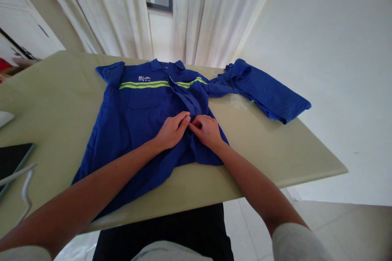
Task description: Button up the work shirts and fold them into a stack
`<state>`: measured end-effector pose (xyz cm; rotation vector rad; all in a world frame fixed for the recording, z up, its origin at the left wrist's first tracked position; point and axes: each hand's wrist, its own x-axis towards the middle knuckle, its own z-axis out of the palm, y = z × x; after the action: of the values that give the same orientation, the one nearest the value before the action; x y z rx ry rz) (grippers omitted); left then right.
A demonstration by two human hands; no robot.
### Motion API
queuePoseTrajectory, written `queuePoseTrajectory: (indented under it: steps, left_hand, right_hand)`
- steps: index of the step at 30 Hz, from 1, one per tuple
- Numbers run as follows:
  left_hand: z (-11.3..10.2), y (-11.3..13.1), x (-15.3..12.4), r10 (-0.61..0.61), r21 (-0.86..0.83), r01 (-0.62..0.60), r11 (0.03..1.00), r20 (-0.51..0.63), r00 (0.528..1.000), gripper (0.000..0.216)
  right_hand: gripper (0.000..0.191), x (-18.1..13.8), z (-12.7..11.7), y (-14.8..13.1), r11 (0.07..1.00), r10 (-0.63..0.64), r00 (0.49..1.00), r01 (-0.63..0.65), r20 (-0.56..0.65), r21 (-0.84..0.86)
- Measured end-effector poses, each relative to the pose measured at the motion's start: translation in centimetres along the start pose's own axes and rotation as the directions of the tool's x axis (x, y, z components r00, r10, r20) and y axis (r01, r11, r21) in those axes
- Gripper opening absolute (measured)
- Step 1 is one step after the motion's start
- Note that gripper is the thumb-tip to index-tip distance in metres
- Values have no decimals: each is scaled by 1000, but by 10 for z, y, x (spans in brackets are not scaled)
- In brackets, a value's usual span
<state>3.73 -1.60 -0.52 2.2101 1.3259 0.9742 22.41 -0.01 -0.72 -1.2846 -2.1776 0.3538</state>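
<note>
A blue work shirt (137,110) with yellow-green reflective stripes lies front-up on a pale green table (260,151), collar at the far side. One sleeve (266,89) stretches out to the right, reaching the table's edge. My left hand (172,130) and my right hand (207,130) meet at the shirt's front opening near its middle. Both pinch the blue fabric there, fingertips almost touching.
A dark tablet (14,159) and a white cable (24,187) lie at the table's left edge. White curtains (199,12) and a window hang behind the table. A white wall stands to the right, tiled floor below.
</note>
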Motion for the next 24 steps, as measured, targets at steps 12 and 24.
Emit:
queuePoseTrajectory:
  steps: [12, 24]
  left_hand:
    - [-74, 14, -93, 126, 330, -216, 919, 273, 954, 62]
    - [-86, 35, -173, 30, 397, 46, 917, -182, 983, 45]
  right_hand:
    - [69, -68, -99, 0, 989, -140, 960, 122, 242, 87]
    - [28, -156, -79, 10, 999, 49, 998, -49, -46, -12]
